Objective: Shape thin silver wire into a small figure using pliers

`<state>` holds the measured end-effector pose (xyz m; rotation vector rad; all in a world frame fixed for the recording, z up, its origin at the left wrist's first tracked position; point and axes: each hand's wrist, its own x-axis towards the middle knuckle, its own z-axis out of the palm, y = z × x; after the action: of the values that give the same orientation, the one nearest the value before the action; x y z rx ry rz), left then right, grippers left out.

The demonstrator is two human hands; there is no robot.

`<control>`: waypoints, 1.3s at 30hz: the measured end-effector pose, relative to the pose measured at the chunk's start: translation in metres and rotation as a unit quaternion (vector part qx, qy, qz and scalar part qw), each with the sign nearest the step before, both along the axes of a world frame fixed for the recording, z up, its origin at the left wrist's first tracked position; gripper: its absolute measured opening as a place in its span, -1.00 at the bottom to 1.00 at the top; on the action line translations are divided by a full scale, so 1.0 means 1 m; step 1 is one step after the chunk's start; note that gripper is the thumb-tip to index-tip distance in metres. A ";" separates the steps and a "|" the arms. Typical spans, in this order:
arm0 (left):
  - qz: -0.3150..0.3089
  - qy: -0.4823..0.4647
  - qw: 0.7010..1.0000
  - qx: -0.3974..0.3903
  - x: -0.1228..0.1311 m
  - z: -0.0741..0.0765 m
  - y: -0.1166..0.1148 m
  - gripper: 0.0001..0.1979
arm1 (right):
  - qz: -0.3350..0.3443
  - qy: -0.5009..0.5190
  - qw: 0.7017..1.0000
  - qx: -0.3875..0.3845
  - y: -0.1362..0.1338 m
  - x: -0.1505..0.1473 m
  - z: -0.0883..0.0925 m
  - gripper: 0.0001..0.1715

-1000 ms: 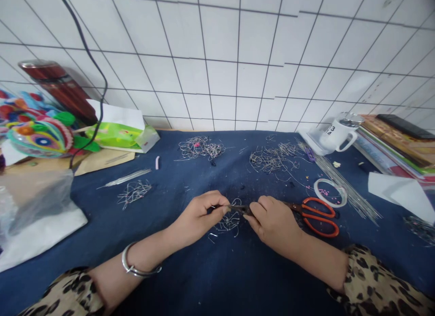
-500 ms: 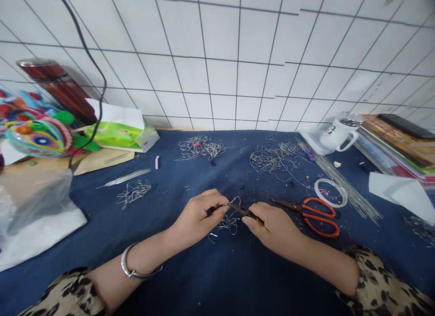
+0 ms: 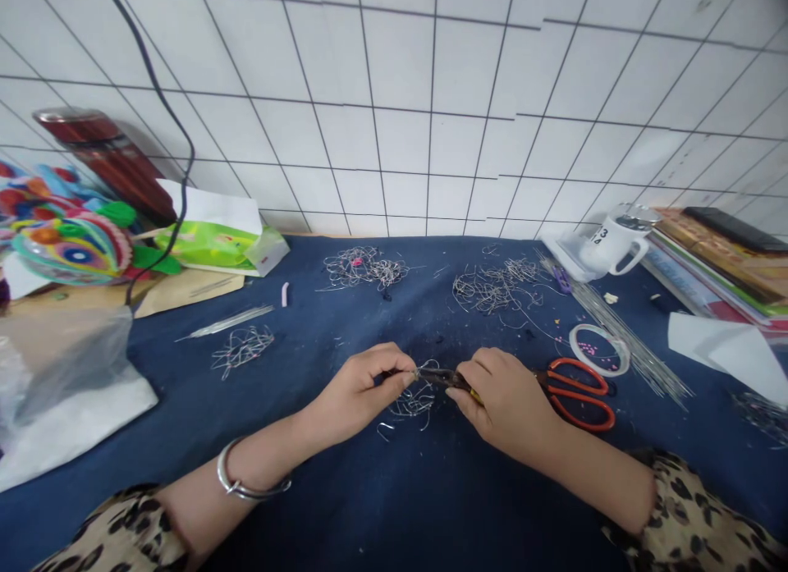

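My left hand (image 3: 373, 389) pinches a thin piece of wire (image 3: 429, 364) between thumb and fingertips. Wrapped round the handles of a pair of dark-jawed pliers (image 3: 440, 377) is my right hand (image 3: 501, 395); a bit of yellow shows on the grip. The pliers' tips point left and meet the wire close to my left fingertips. Whether the jaws are fully closed on it is too small to tell. Below the pliers lies a small tangle of bent wire pieces (image 3: 414, 401), with a loose hook-shaped wire (image 3: 385, 429) beside it.
Orange-handled scissors (image 3: 582, 395) lie by my right hand, near a round dish of pink beads (image 3: 598, 350) and long straight wires (image 3: 640, 350). Wire heaps (image 3: 492, 286) sit farther back. A white mug (image 3: 619, 240) stands back right; a plastic bag (image 3: 74, 408) lies left.
My right hand has shifted slightly right and up, and the pliers have turned from slanting to nearly level. The left hand stays almost in place, still pinching the wire.
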<state>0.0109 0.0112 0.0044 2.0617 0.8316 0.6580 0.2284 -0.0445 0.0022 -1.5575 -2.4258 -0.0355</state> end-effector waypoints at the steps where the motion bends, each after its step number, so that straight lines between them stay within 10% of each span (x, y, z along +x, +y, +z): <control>1: -0.004 0.000 1.000 -0.006 0.000 0.000 0.000 -0.82 | 0.001 -0.006 1.000 0.006 0.000 0.000 0.000 -0.75; 39: -0.103 -0.023 0.982 -0.157 -0.001 0.000 0.002 -0.82 | 0.081 -0.080 0.988 0.101 0.008 0.008 -0.015 -0.70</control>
<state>0.0095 0.0130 0.0046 1.8085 0.6400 0.4283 0.2363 -0.0363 -0.0126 -1.3128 -2.5687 -0.3756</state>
